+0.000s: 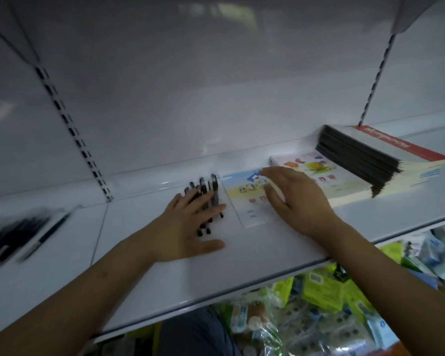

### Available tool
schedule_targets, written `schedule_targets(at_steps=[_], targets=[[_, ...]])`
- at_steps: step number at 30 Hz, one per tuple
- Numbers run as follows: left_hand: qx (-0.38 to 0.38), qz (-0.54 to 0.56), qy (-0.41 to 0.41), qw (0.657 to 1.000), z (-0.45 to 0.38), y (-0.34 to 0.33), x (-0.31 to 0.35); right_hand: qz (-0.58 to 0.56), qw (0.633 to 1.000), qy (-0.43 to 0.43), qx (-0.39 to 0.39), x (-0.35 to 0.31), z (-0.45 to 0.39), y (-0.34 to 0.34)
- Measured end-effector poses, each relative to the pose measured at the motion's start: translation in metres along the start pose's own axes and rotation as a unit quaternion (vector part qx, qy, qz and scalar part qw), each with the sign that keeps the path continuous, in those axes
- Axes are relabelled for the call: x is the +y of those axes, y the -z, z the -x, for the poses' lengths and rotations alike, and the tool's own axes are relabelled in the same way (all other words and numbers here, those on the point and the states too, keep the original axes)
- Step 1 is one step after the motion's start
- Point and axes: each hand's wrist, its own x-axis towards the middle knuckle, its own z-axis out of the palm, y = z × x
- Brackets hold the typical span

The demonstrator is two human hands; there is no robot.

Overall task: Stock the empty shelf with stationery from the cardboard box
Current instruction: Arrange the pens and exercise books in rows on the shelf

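**Both hands flat on the shelf**

Pressing down on a bunch of black pens [205, 199], the left hand [188, 224] lay with straight, spread fingers across them, thumb out to the side on the white shelf [129, 273]. The right hand [296, 199] was flat too, fingers relaxed and resting on a small picture book [244, 201] just right of the pens. The two hands were apart, the book's left edge between them. Beside that book sat another colourful book [316, 168], and behind it, at the right, a stack of notebooks [375, 160] with dark spines and a red-edged cover on top. Far left, more pens [18, 235] lay on the shelf, blurred. Below the shelf edge, green and blue packets [321, 291] crowded a lower level. The cardboard box was out of view.
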Motion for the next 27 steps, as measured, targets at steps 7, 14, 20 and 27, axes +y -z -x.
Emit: schedule_targets(at_steps=[7, 14, 20, 27], targets=[[0.037, 0.036, 0.016, 0.999, -0.039, -0.015, -0.001, 0.002, 0.987, -0.049, -0.151, -0.01, -0.008, -0.047], [0.052, 0.07, 0.019, 0.996, -0.019, -0.008, -0.001, -0.025, 0.985, -0.098, -0.138, -0.017, -0.009, -0.037], [0.237, 0.038, 0.109, 0.965, 0.102, 0.015, -0.07, -0.113, 0.99, -0.029, -0.08, -0.087, -0.037, -0.038], [0.195, -0.03, 0.443, 0.875, 0.242, 0.014, -0.17, -0.237, 0.931, 0.036, -0.275, -0.272, -0.076, -0.134]])
